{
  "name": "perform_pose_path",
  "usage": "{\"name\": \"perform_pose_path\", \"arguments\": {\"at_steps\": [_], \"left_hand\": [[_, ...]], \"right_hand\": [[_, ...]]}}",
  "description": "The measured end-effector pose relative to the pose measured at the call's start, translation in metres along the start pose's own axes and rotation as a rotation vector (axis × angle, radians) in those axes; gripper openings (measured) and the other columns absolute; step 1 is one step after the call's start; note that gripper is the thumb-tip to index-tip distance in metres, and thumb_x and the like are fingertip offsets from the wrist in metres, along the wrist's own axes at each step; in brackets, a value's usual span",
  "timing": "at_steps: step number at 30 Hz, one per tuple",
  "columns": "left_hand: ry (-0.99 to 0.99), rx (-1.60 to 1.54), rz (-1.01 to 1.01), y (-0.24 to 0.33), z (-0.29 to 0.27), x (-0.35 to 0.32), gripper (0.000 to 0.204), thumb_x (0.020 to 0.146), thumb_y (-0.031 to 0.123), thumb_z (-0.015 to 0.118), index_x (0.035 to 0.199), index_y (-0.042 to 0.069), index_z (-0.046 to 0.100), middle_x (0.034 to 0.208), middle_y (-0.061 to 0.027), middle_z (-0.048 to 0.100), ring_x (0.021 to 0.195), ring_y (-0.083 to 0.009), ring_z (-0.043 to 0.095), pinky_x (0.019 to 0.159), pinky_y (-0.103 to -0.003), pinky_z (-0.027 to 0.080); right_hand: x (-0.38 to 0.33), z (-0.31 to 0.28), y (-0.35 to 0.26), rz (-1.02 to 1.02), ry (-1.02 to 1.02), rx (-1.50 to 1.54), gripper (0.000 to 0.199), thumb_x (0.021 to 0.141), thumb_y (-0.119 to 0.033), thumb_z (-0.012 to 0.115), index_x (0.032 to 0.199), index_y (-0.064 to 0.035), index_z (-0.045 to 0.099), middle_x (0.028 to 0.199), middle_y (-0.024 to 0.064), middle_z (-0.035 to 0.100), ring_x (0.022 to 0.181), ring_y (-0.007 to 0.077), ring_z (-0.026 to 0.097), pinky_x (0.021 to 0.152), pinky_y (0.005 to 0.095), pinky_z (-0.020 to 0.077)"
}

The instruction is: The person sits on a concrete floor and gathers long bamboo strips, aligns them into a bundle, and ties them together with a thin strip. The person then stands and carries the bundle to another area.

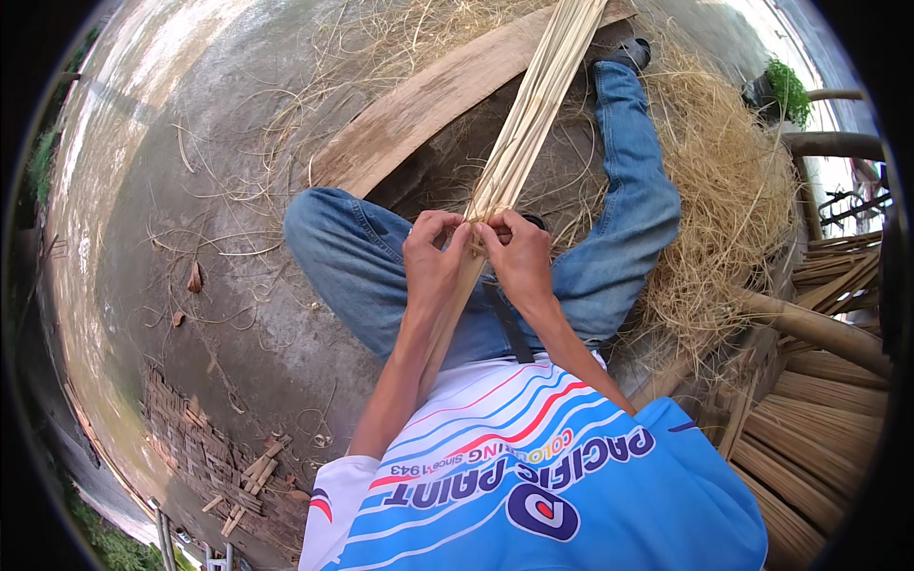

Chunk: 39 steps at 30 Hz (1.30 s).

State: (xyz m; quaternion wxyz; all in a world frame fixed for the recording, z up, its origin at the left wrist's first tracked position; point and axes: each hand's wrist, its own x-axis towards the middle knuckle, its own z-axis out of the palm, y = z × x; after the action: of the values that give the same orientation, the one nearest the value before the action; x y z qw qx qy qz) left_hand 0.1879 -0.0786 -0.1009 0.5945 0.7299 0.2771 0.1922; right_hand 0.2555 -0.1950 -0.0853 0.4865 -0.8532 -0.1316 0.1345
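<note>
A long bundle of thin pale bamboo strips runs from the top of the view down across my lap. My left hand and my right hand grip it side by side, thumbs pressed at the strips where they meet. A dark tool sits just behind my right hand; I cannot tell what it is. I sit with blue-jeaned legs apart.
A curved wooden plank lies on the concrete ahead. A heap of straw-coloured shavings piles up on the right. Thick bamboo poles and bundled strips stand at the right. Scrap pieces lie at lower left.
</note>
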Motion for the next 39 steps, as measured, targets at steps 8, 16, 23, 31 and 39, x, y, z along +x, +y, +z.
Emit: {"name": "perform_pose_path", "arguments": {"at_steps": [8, 16, 23, 31, 39], "left_hand": [[-0.098, 0.141, 0.07, 0.004, -0.005, 0.009, 0.013, 0.084, 0.007, 0.076, 0.095, -0.001, 0.074, 0.091, -0.0078, 0.067, 0.084, -0.0171, 0.066, 0.075, -0.029, 0.051], [-0.232, 0.177, 0.064, 0.011, -0.015, 0.02, 0.014, 0.082, 0.01, 0.076, 0.094, 0.001, 0.076, 0.089, -0.0073, 0.068, 0.082, -0.0185, 0.066, 0.074, -0.032, 0.051], [-0.388, 0.29, 0.085, 0.014, -0.023, 0.035, 0.018, 0.081, 0.012, 0.074, 0.091, -0.002, 0.075, 0.09, -0.0121, 0.068, 0.086, -0.0254, 0.069, 0.078, -0.036, 0.052], [-0.316, 0.267, 0.058, 0.015, -0.02, 0.026, 0.016, 0.081, 0.01, 0.077, 0.094, 0.0, 0.076, 0.087, -0.0064, 0.067, 0.078, -0.0153, 0.061, 0.075, -0.03, 0.05], [-0.249, 0.148, -0.011, 0.015, -0.016, 0.015, 0.017, 0.086, 0.011, 0.076, 0.098, 0.0, 0.075, 0.094, -0.0073, 0.066, 0.084, -0.0153, 0.06, 0.079, -0.029, 0.049]], "right_hand": [[0.005, -0.003, 0.02, 0.118, -0.095, 0.122, 0.021, 0.087, -0.016, 0.077, 0.088, 0.0042, 0.071, 0.077, 0.0164, 0.072, 0.07, 0.0209, 0.072, 0.065, 0.0326, 0.0547], [0.0, -0.001, 0.033, 0.1, -0.056, 0.04, 0.026, 0.084, -0.022, 0.079, 0.089, 0.0026, 0.072, 0.073, 0.0067, 0.052, 0.064, 0.0175, 0.05, 0.061, 0.0356, 0.0419], [-0.015, 0.001, 0.034, 0.102, -0.051, 0.096, 0.03, 0.085, -0.026, 0.08, 0.091, 0.0029, 0.073, 0.074, 0.007, 0.055, 0.065, 0.0162, 0.052, 0.062, 0.0344, 0.0435], [-0.004, -0.012, 0.031, 0.069, 0.011, 0.267, 0.024, 0.088, -0.018, 0.077, 0.102, 0.0006, 0.071, 0.091, 0.0094, 0.073, 0.076, 0.0145, 0.068, 0.07, 0.0288, 0.054], [0.009, -0.004, 0.041, 0.048, -0.051, 0.179, 0.024, 0.085, -0.025, 0.079, 0.091, -0.0017, 0.074, 0.083, 0.0076, 0.06, 0.076, 0.0168, 0.056, 0.07, 0.033, 0.0459]]}}
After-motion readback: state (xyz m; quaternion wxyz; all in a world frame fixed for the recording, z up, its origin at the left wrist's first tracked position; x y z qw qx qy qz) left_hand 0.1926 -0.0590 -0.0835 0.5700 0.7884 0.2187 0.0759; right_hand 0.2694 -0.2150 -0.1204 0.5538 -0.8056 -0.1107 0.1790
